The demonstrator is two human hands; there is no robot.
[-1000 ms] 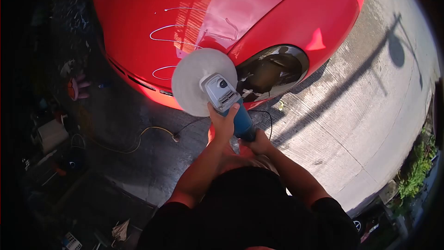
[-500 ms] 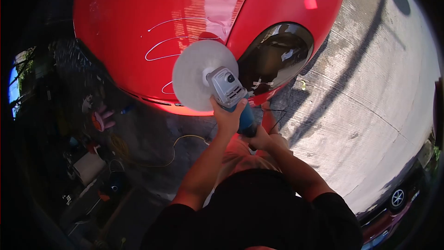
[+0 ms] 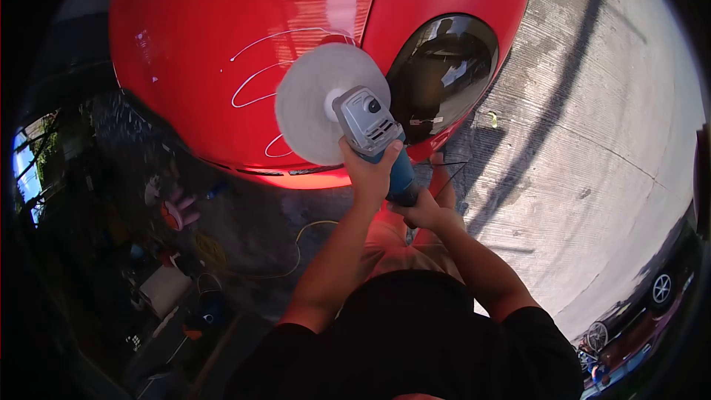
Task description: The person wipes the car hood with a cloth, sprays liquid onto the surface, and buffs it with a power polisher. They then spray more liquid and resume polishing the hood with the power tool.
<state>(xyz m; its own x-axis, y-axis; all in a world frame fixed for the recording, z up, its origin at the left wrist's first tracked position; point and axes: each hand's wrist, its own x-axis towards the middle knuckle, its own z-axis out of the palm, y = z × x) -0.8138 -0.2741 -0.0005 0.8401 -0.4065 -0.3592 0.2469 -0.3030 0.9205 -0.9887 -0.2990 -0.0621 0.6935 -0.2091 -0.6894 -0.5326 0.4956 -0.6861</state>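
Both of my hands hold a blue and silver power polisher (image 3: 368,120) over the front of a red car (image 3: 200,44). My left hand (image 3: 369,174) is wrapped round its body just behind the silver head. Further back, my right hand (image 3: 421,211) grips the dark rear end of the handle. The large round white pad (image 3: 315,104) lies over the hood beside the headlight (image 3: 444,67), and its edge looks blurred. White looping lines of liquid (image 3: 255,78) show on the red paint left of the pad, which hides part of them.
A yellow cord (image 3: 299,241) curves over the ground below the car. Pink and orange item (image 3: 178,211), a pale box-like object (image 3: 164,289) and other things stand at the lower left. Concrete ground (image 3: 563,200) lies right; another car (image 3: 644,326) is at the lower right.
The view has shifted a little, with the car higher and further left. The pad sits slightly higher against the body of the picture, still over the hood. Both hands keep their hold.
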